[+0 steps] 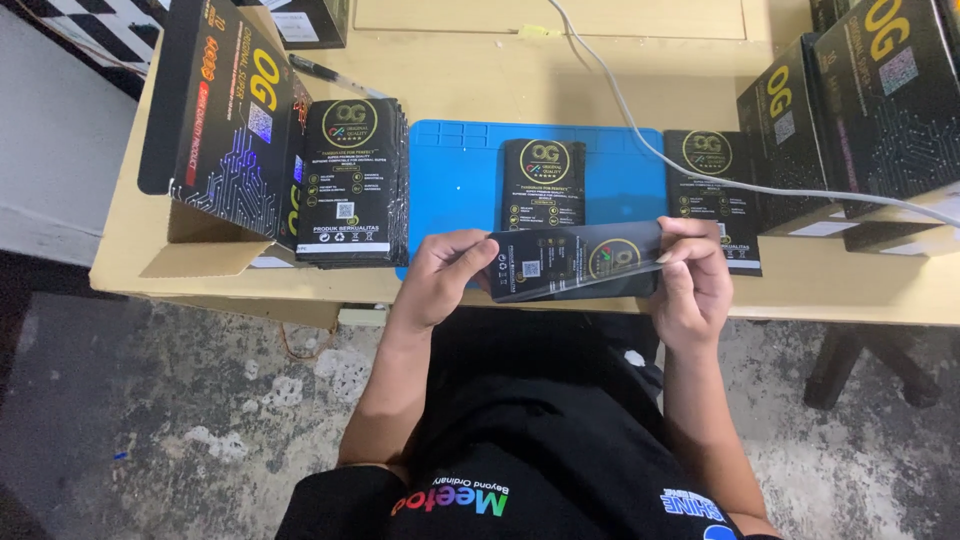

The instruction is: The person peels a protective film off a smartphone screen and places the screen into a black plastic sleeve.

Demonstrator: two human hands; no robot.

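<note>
wooden desk (480, 85) with blue mat (455, 175) mid-frame, left hand (440, 275) and right hand (690, 280) both pinching a flat black packet (575, 262) just below it at the desk edge, could probably slip floorward if either grip loosens

A mat (450, 170) lies mid-table (480, 85) with one packet (543, 183) on it. Left of the mat stands a stack of packets (352, 180), beside an open box (215, 130). Right lie another packet (712, 185) and boxes (850, 110); a cable (640, 130) crosses behind.
</note>
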